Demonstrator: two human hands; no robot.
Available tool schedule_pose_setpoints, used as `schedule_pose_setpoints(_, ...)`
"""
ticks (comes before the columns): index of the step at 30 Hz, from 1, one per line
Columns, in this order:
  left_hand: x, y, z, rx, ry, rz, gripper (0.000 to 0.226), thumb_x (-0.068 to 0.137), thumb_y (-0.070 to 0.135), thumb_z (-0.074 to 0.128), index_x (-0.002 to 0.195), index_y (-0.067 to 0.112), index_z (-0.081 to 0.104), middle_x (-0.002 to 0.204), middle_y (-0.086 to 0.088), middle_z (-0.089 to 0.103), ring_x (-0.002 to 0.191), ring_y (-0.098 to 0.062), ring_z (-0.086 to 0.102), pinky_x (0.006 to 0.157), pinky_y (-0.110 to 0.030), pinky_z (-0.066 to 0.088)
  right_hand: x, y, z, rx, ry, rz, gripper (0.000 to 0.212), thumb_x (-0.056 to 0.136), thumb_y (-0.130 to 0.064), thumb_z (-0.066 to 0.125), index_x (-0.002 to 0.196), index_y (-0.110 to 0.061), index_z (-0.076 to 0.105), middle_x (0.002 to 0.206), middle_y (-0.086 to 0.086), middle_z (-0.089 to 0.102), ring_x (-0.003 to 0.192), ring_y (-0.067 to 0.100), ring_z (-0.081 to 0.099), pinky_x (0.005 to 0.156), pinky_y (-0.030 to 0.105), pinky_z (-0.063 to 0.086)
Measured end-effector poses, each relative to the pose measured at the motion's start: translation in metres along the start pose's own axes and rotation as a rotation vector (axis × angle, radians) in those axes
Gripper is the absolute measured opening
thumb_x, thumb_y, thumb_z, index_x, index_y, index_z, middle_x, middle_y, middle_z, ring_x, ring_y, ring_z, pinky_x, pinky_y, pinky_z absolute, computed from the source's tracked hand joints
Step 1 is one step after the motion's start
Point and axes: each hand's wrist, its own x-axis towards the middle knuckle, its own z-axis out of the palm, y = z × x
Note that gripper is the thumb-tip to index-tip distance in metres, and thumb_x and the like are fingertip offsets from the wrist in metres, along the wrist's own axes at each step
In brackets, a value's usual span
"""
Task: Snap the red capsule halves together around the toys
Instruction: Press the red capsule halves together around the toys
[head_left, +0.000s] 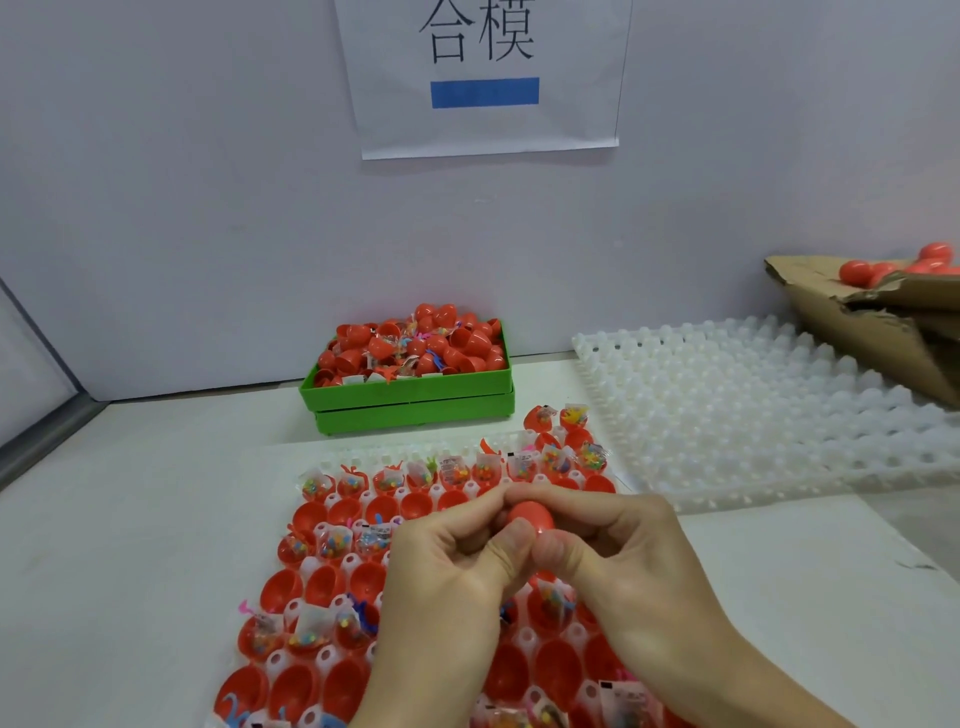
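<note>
Nearest, a white holder tray (363, 457) lies on the bench (130, 519), its cups filled with open red capsule halves (322, 582), many carrying small bagged toys (332, 543); just above it, the left hand (441, 582) and right hand (634, 561) meet, fingers and thumbs curled around one red capsule (530, 519) pinched between them; whether its halves are fully joined cannot be told; beyond, an empty white tray (753, 405) sits to the right; farther back, a green bin (415, 405) heaped with red halves and toys; at far right, a cardboard box (872, 332) holds closed capsules (893, 270); a paper sign (483, 78) hangs on the wall.
</note>
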Motion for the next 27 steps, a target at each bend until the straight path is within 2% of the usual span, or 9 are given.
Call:
schedule_pose_setpoints(6, 0.001, -0.002, 0.0, -0.022, -0.015, -0.009, 0.031, 0.063, 0.013, 0.067, 0.09, 0.022, 0.08, 0.09, -0.011, 0.078, 0.091, -0.022, 0.075, 0.069, -0.027, 0.06, 0.001, 0.0, -0.001, 0.005, -0.014, -0.01, 0.028, 0.071, -0.011, 0.071, 0.094, -0.023, 0.08, 0.095, 0.004, 0.078, 0.096, 0.017, 0.074, 0.081, 0.018, 0.054)
schedule_pose_setpoints(11, 0.001, 0.002, -0.002, -0.035, -0.094, -0.044, 0.039, 0.068, 0.026, 0.067, 0.103, 0.014, 0.078, 0.103, -0.006, 0.077, 0.1, -0.018, 0.073, 0.077, -0.027, 0.059, 0.003, -0.004, -0.002, -0.01, -0.019, 0.012, 0.028, 0.074, -0.018, 0.074, 0.102, -0.02, 0.079, 0.099, 0.003, 0.078, 0.099, 0.017, 0.073, 0.082, 0.018, 0.055)
schedule_pose_setpoints(14, 0.004, 0.003, -0.007, 0.02, -0.096, -0.054, 0.046, 0.069, 0.025, 0.068, 0.115, 0.016, 0.073, 0.107, -0.002, 0.075, 0.103, -0.016, 0.071, 0.079, -0.028, 0.059, 0.003, -0.005, -0.006, -0.039, 0.01, -0.002, 0.034, 0.071, -0.009, 0.078, 0.1, -0.028, 0.08, 0.098, -0.003, 0.078, 0.096, 0.011, 0.073, 0.081, 0.016, 0.055)
schedule_pose_setpoints(16, 0.006, 0.004, -0.011, 0.061, -0.073, -0.047, 0.041, 0.071, 0.024, 0.068, 0.111, 0.018, 0.075, 0.106, -0.005, 0.075, 0.101, -0.019, 0.072, 0.078, -0.029, 0.06, 0.004, -0.002, -0.009, -0.122, 0.055, -0.006, 0.045, 0.07, -0.004, 0.081, 0.106, -0.029, 0.075, 0.099, -0.008, 0.078, 0.096, 0.009, 0.073, 0.086, 0.019, 0.056)
schedule_pose_setpoints(18, 0.006, 0.005, -0.011, 0.108, -0.059, -0.019, 0.034, 0.071, 0.027, 0.069, 0.103, 0.022, 0.078, 0.103, -0.006, 0.074, 0.095, -0.018, 0.073, 0.074, -0.028, 0.06, 0.003, 0.001, -0.012, -0.233, 0.076, -0.013, 0.058, 0.065, -0.013, 0.085, 0.118, -0.028, 0.068, 0.105, -0.014, 0.075, 0.1, 0.005, 0.071, 0.091, 0.019, 0.054)
schedule_pose_setpoints(20, 0.004, 0.005, -0.011, 0.169, -0.071, 0.008, 0.029, 0.07, 0.03, 0.071, 0.098, 0.03, 0.078, 0.098, -0.001, 0.075, 0.089, -0.014, 0.074, 0.07, -0.024, 0.059, 0.001, 0.003, -0.011, -0.349, 0.042, -0.072, 0.063, 0.071, -0.013, 0.087, 0.124, -0.035, 0.063, 0.116, -0.023, 0.07, 0.109, 0.001, 0.067, 0.093, 0.017, 0.051)
schedule_pose_setpoints(22, 0.003, 0.004, -0.01, 0.231, -0.082, 0.04, 0.023, 0.075, 0.023, 0.075, 0.095, 0.034, 0.078, 0.092, 0.008, 0.075, 0.082, -0.01, 0.074, 0.068, -0.022, 0.058, -0.001, 0.005, -0.009, -0.431, -0.044, -0.14, 0.061, 0.079, -0.009, 0.074, 0.129, -0.04, 0.056, 0.126, -0.029, 0.063, 0.119, -0.003, 0.06, 0.096, 0.017, 0.05)
schedule_pose_setpoints(24, 0.003, 0.004, -0.011, 0.258, -0.073, 0.054, 0.028, 0.084, 0.005, 0.071, 0.096, 0.029, 0.076, 0.088, 0.011, 0.075, 0.078, -0.008, 0.074, 0.066, -0.018, 0.057, -0.002, 0.006, -0.009, -0.476, -0.091, -0.178, 0.062, 0.083, -0.005, 0.063, 0.136, -0.036, 0.052, 0.132, -0.031, 0.057, 0.125, -0.004, 0.054, 0.099, 0.017, 0.047)
schedule_pose_setpoints(27, 0.004, 0.004, -0.011, 0.2, -0.084, 0.044, 0.027, 0.092, -0.002, 0.06, 0.106, 0.016, 0.073, 0.091, -0.003, 0.077, 0.082, -0.02, 0.075, 0.067, -0.022, 0.058, 0.0, 0.004, -0.012, -0.463, -0.025, -0.192, 0.056, 0.088, 0.003, 0.059, 0.131, -0.033, 0.061, 0.125, -0.026, 0.065, 0.121, -0.002, 0.058, 0.097, 0.014, 0.047)
